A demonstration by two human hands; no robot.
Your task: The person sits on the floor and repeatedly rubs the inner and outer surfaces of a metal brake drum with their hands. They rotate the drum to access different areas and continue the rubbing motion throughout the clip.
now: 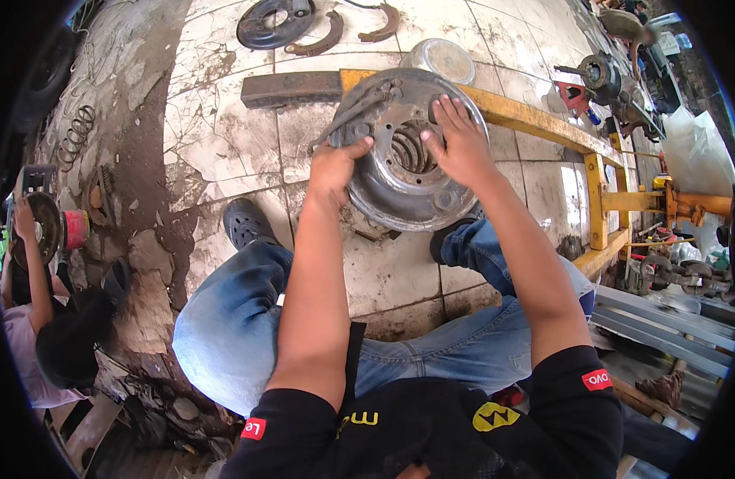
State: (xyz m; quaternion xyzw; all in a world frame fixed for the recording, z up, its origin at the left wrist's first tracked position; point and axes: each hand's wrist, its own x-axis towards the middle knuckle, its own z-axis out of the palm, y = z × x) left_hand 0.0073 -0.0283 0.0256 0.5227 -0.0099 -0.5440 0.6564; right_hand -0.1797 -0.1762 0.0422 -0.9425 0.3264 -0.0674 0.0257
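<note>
A round grey metal brake backing plate [375, 191] is tilted up in front of me, above the tiled floor. My left hand [334, 171] grips its left edge, thumb on the face and fingers hidden behind. Across the right side of the plate lies my right hand [463, 152], palm down with fingers stretched out. Through the plate's centre hole, the turns of a coil spring [406, 150] show. A thin metal lever [347, 114] sticks out at the plate's upper left. Behind the plate are a rusty steel bar [290, 90] and a yellow metal frame [535, 121].
A black backing plate [254, 30] and two curved brake shoes [324, 38] lie at the far side. A round metal piece [447, 57] sits behind the frame. On the left, another person's arm [37, 259] reaches toward a dark disc beside a red can [75, 230].
</note>
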